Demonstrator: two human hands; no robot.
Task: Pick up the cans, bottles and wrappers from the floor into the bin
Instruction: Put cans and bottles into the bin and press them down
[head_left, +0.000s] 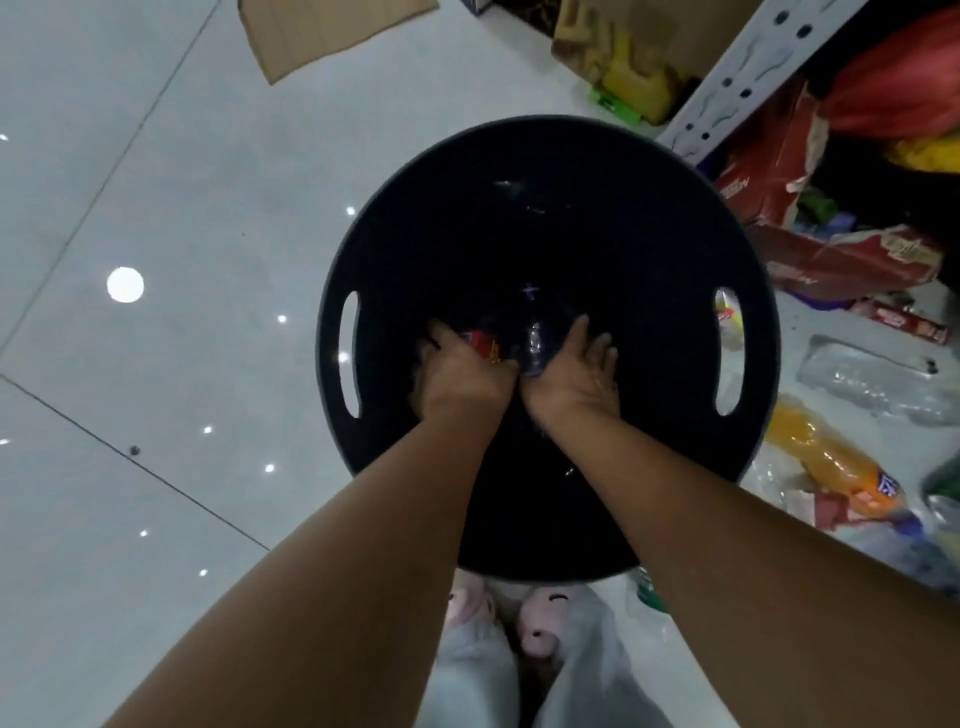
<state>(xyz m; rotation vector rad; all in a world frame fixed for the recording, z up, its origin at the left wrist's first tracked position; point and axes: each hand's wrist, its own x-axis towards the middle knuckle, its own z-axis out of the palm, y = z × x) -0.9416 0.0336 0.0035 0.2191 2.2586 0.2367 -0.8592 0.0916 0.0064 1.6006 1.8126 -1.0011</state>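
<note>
Both hands down inside the black bin (332, 291). Left hand (457, 371) clenched on a red wrapper (485, 347), fingers curled over it. Right hand (579, 366) has fingers straight and spread, its thumb side against a dark bottle (535, 345) between the two hands. Orange bottle (831, 467) and clear bottle (872, 387) lie on the floor (156, 182), right of the bin.
</note>
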